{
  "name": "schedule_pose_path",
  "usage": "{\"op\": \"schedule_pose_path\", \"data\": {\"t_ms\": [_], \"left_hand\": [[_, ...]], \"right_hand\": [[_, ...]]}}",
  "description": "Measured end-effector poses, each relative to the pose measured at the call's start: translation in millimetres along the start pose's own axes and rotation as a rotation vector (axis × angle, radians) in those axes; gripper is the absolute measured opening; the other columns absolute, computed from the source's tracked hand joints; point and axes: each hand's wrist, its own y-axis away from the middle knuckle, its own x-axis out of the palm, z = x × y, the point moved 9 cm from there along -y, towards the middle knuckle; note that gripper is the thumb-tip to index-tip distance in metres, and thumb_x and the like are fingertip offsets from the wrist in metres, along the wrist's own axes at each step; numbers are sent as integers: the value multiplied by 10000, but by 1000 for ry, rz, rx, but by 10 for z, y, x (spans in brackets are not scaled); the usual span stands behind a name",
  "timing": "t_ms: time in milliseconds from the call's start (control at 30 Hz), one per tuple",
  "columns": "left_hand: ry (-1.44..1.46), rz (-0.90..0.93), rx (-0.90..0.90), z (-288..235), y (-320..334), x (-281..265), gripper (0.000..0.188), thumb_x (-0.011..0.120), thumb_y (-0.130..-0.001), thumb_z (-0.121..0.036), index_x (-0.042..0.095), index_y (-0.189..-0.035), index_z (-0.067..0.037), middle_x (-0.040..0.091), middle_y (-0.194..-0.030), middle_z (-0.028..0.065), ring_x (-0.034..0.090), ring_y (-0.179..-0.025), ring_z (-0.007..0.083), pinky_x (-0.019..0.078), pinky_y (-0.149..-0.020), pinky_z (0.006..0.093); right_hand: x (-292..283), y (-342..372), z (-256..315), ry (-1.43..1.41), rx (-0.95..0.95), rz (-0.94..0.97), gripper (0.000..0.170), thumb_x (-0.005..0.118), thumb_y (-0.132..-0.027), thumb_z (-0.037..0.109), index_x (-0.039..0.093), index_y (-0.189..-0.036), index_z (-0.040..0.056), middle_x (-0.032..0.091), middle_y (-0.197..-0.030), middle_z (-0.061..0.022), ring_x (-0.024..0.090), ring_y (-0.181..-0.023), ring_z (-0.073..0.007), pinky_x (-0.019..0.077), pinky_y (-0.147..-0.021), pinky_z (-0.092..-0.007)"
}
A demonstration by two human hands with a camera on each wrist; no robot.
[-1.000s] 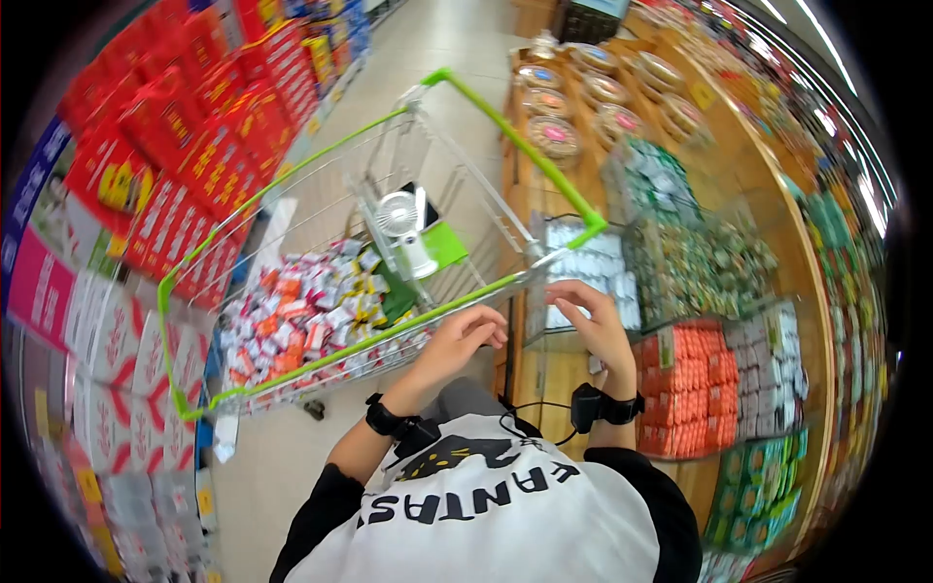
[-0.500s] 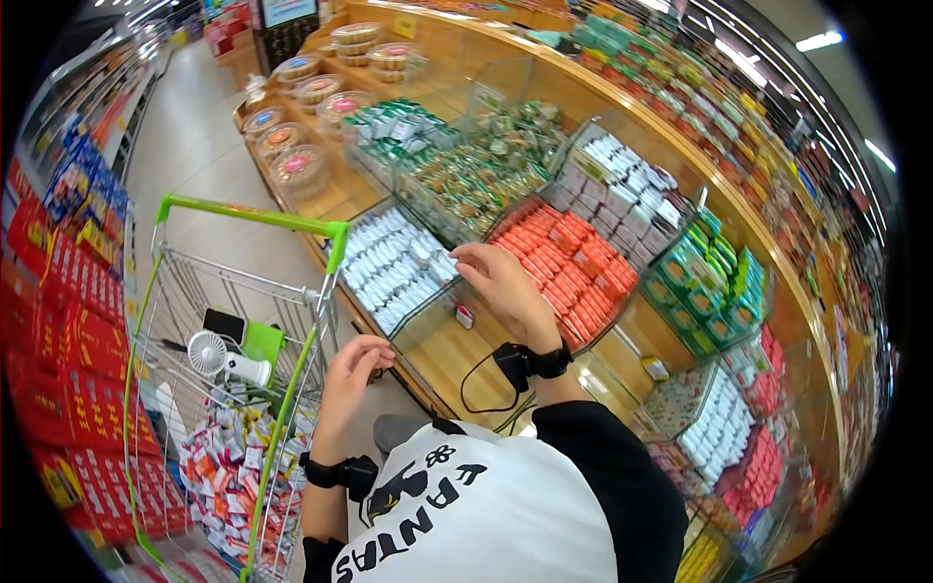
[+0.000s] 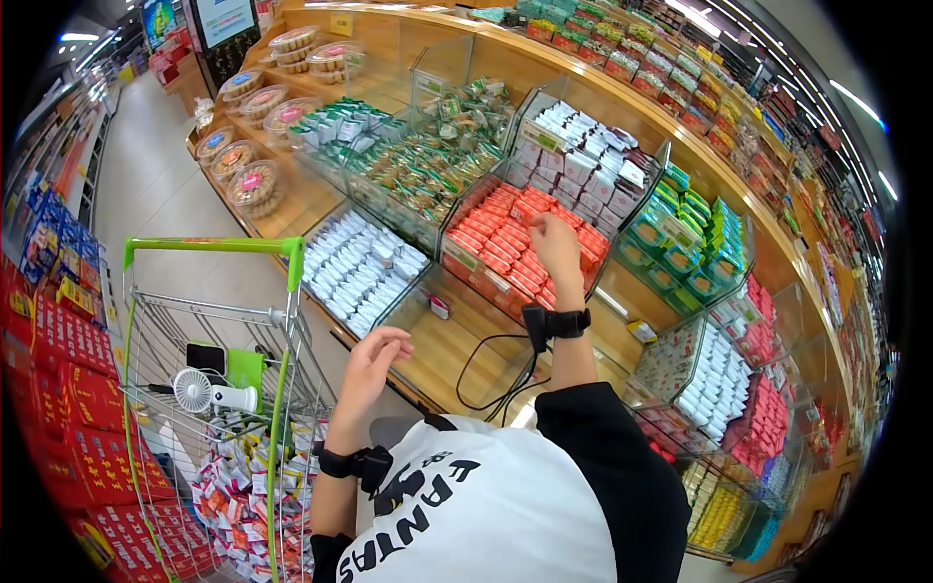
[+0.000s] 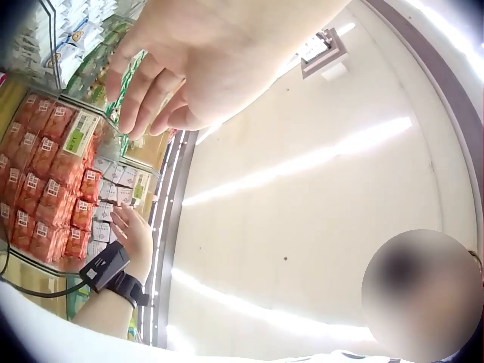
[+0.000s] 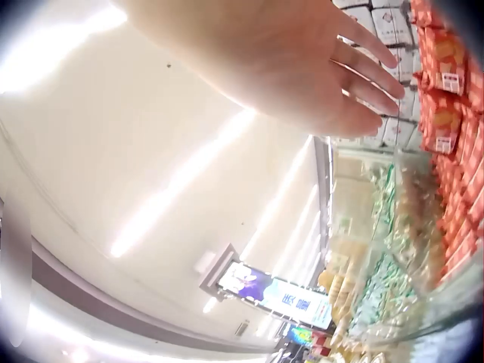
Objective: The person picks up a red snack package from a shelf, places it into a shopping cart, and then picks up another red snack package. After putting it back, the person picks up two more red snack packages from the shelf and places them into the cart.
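My right hand (image 3: pixel 557 250) reaches over a clear bin of orange-red snack packets (image 3: pixel 489 226). In the right wrist view its fingers (image 5: pixel 368 64) are stretched toward the stacked packets (image 5: pixel 442 83), with nothing in them. Behind that bin lie white packets (image 3: pixel 581 167). My left hand (image 3: pixel 372 361) hangs in front of the wooden display, fingers loosely bent and holding nothing. Nearest to it is a bin of white-wrapped packets (image 3: pixel 358 267). The left wrist view shows the left hand's relaxed fingers (image 4: pixel 151 94).
At the left stands a shopping cart (image 3: pixel 209 245) with a green handle, holding loose wrapped sweets (image 3: pixel 238 496), a white handheld fan (image 3: pixel 192 389) and a dark phone (image 3: pixel 206 360). Clear round tubs (image 3: pixel 255 188) sit on the display's far end. A black cable (image 3: pixel 466 379) trails from my right wrist.
My view has swung right from the cart to the display. The right hand has moved from beside the white-wrapped packets to over the orange-red ones. The left hand stays low, holding nothing.
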Motion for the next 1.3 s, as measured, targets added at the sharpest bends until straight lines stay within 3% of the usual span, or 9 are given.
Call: {"op": "schedule_pose_path", "data": {"t_ms": [33, 100, 200, 367, 567, 633, 967, 1133, 1300], "left_hand": [[3, 5, -1, 13, -5, 17, 163, 433, -848, -90, 534, -929, 10, 578, -819, 83, 552, -763, 142, 436, -724, 248], [3, 16, -4, 18, -9, 40, 164, 432, -849, -91, 532, -929, 10, 577, -819, 84, 550, -763, 142, 433, -724, 247], [7, 22, -6, 62, -17, 42, 163, 428, -849, -91, 530, -926, 12, 575, -817, 83, 546, -763, 140, 428, -722, 247], [16, 26, -9, 104, -37, 38, 162, 424, -849, -89, 531, -919, 11, 573, -811, 79, 544, -764, 139, 427, -719, 247], [7, 39, -13, 135, -24, 43, 166, 420, -849, -88, 530, -919, 14, 571, -813, 81, 545, -763, 141, 428, -724, 249], [17, 47, 15, 147, -22, 24, 171, 427, -856, -84, 517, -961, 17, 582, -829, 87, 556, -764, 140, 433, -713, 246], [21, 34, 5, 181, 35, -20, 158, 431, -859, -86, 517, -951, 9, 575, -827, 80, 547, -771, 132, 427, -719, 240], [-12, 31, 31, 171, 63, -12, 174, 428, -859, -102, 530, -945, 10, 575, -823, 75, 542, -770, 126, 429, -724, 244], [5, 39, 20, 175, 84, -28, 146, 435, -860, -77, 516, -945, 9, 567, -820, 67, 540, -781, 127, 421, -720, 239]], "right_hand": [[31, -52, -154, 3, 6, -1, 263, 584, -718, 164, 570, -944, 29, 605, -844, -143, 570, -819, -285, 450, -714, -360], [-177, -67, -313, 214, -115, -364, 290, 578, -689, 121, 546, -954, 7, 542, -968, -181, 516, -926, -318, 434, -770, -373], [-133, -121, -713, 344, 86, -295, 330, 574, -666, 75, 509, -975, -21, 475, -1026, -200, 468, -963, -340, 415, -800, -385], [-110, -39, -1043, 451, 140, -380, 336, 582, -650, 78, 500, -962, -16, 470, -991, -209, 485, -932, -358, 431, -757, -425], [7, -96, -1182, 502, 94, -344, 276, 628, -638, 108, 544, -872, -14, 516, -962, -195, 512, -900, -343, 444, -750, -416], [-17, -100, -1087, 513, 133, -244, 204, 514, -694, 50, 561, -879, -20, 537, -944, -203, 507, -903, -328, 441, -742, -407], [-2, -144, -1120, 733, 190, -269, 198, 513, -704, 101, 608, -830, -18, 548, -930, -185, 486, -894, -310, 420, -770, -365], [-29, -211, -1176, 673, 323, -66, 216, 541, -707, 180, 636, -834, 33, 566, -972, -175, 464, -988, -321, 379, -822, -375], [-132, -250, -821, 666, 213, 101, 226, 567, -702, 230, 644, -845, 73, 584, -991, -143, 449, -1015, -332, 369, -831, -418]]}}
